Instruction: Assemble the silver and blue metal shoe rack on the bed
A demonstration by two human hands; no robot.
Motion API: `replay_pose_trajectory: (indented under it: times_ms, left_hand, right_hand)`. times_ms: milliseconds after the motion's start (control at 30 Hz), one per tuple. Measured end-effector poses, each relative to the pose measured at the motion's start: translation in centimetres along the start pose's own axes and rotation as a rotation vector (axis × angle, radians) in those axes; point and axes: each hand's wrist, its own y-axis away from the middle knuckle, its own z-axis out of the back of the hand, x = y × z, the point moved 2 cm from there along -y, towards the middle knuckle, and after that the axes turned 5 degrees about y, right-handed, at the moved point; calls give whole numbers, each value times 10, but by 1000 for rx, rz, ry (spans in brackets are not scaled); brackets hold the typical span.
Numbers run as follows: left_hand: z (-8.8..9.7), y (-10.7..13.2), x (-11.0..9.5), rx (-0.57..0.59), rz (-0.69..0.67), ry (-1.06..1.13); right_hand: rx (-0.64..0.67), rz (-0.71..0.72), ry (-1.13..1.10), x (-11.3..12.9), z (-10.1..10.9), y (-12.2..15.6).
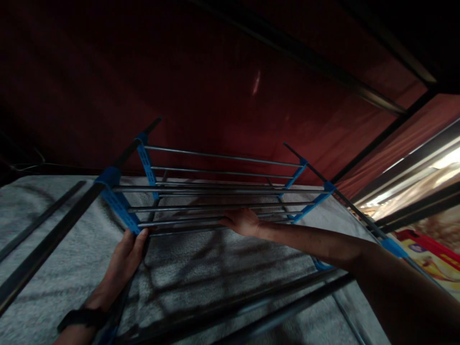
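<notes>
A rack of metal rods and blue plastic brackets lies across the middle of the head view. My left hand, with a dark band on its wrist, pinches the lower end of the left blue bracket, where a rod meets it. Reaching in from the right, my right hand is closed round a metal rod near the middle; its fingertips are partly hidden. At the right ends of the rods is another blue bracket. Dark side poles run through the brackets on both sides.
A grey fleecy blanket lies under the rack. More thick poles cross close to me. Behind hangs a dark red sheet with frame bars. A red and yellow package sits at the right edge.
</notes>
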Motion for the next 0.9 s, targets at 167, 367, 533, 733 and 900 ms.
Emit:
replay_pose_trajectory:
  times_ms: [167,367,533,733,900]
  left_hand:
    - [0,0,-2,-3,25,-12]
    - [2,0,0,3,59,-66]
    - [-1,-1,4,-9,-12,-15]
    - [-6,9,-10,-14,-139,124]
    - [-7,11,-8,-7,-170,161]
  right_hand:
    - [-26,-3,22,-1,-3,0]
    - [-68,-11,13,-1,-4,4]
    - [-26,2,8,0,-1,2]
    - [39,122,-120,13,-3,-11]
    - [0,151,-43,18,-15,-17]
